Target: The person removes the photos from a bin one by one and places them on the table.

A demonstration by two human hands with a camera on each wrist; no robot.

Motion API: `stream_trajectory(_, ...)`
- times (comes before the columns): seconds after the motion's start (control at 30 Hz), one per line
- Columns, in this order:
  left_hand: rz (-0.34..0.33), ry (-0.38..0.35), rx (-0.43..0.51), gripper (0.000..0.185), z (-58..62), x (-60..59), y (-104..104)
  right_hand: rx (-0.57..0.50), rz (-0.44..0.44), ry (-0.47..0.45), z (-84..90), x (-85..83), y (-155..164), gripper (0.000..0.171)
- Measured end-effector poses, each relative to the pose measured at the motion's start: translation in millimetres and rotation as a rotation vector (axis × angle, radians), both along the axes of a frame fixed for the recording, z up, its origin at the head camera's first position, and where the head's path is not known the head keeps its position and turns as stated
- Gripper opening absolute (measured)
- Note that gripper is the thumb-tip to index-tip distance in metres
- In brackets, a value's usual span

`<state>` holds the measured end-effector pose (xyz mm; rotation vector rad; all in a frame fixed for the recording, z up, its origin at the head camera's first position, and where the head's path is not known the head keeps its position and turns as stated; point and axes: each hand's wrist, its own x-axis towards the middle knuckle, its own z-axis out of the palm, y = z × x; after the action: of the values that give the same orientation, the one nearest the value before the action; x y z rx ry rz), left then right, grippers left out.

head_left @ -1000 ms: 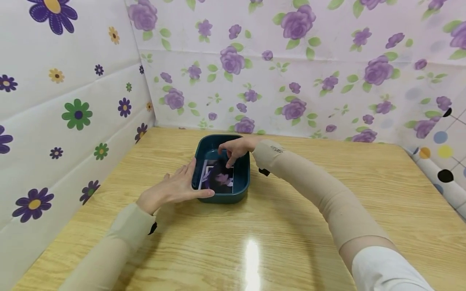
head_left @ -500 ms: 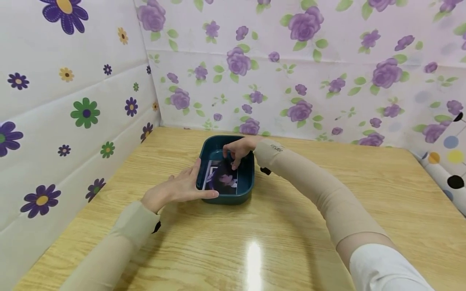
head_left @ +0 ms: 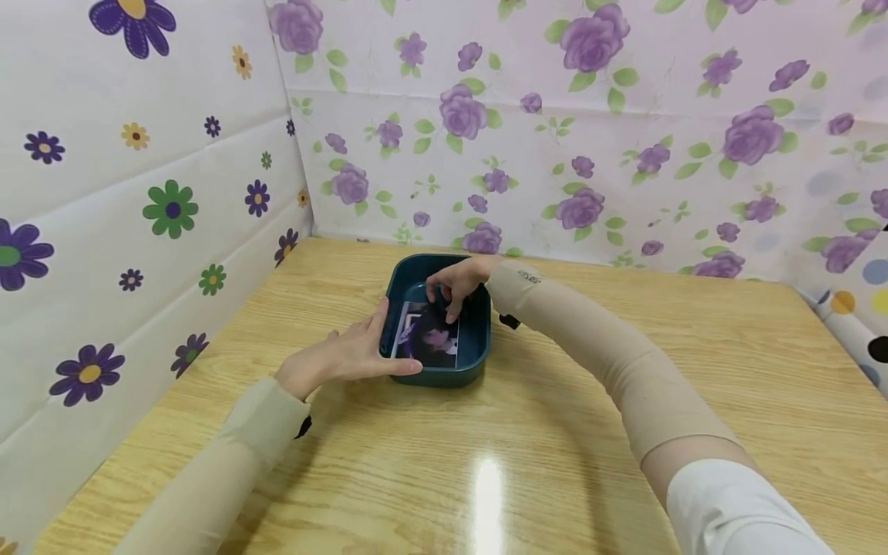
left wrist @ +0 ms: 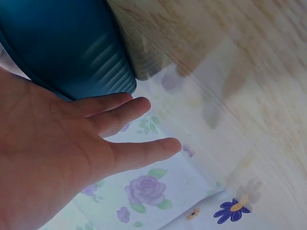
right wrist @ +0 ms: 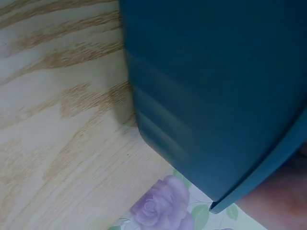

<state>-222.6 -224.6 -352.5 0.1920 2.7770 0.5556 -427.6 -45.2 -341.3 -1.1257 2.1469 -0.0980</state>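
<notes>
A dark teal open box (head_left: 444, 375) stands on the table, with a photo card (head_left: 433, 339) of a dark-haired figure flat inside, towards its near side. My left hand (head_left: 350, 351) is spread at the near left corner, fingers straight along the side and thumb over the front rim. In the left wrist view the left hand (left wrist: 72, 139) lies beside the box wall (left wrist: 72, 43). My right hand (head_left: 458, 285) reaches over the right rim, bent fingers and thumb pointing down at the card's far right corner. Something dark shows between them; I cannot tell whether they pinch it.
The wood-grain table (head_left: 555, 447) stretches widely to the right and front of the box. Close behind rises a purple-rose wall covering (head_left: 527, 154); a daisy-print one (head_left: 187, 254) stands on the left. A glare spot (head_left: 488, 501) marks the table's front.
The head view has shifted, so the whole scene sits slightly further right. My right fingers have moved only slightly over the card. The left hand keeps its place on the box.
</notes>
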Motion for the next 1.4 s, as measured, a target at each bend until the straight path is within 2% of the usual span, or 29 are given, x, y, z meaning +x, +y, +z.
stream_trajectory(0.4,-0.005,-0.004,0.018,0.13,0.7,1.4,2,-0.031,0.014,0.067,-3.5,2.7,3,0.05)
stream_trajectory(0.63,-0.01,0.006,0.037,0.129,1.6,1.9,1,-0.121,-0.003,0.093,-4.9,3.8,5,0.051)
stream_trajectory(0.77,-0.004,0.0,0.048,0.129,1.0,2.1,1,-0.196,-0.059,0.083,-5.3,7.3,9,0.052)
stream_trajectory(1.1,-0.005,-0.02,0.075,0.129,-1.0,1.7,-2,-0.396,-0.288,-0.195,6.2,18.8,27,0.046)
stream_trajectory(1.27,-0.005,-0.039,0.103,0.13,-0.3,1.1,-1,-0.495,-0.349,-0.307,10.6,22.4,38,0.041)
stream_trajectory(1.4,-0.004,-0.054,0.119,0.131,-0.3,0.8,-1,-0.554,-0.362,-0.352,19.8,24.3,48,0.037)
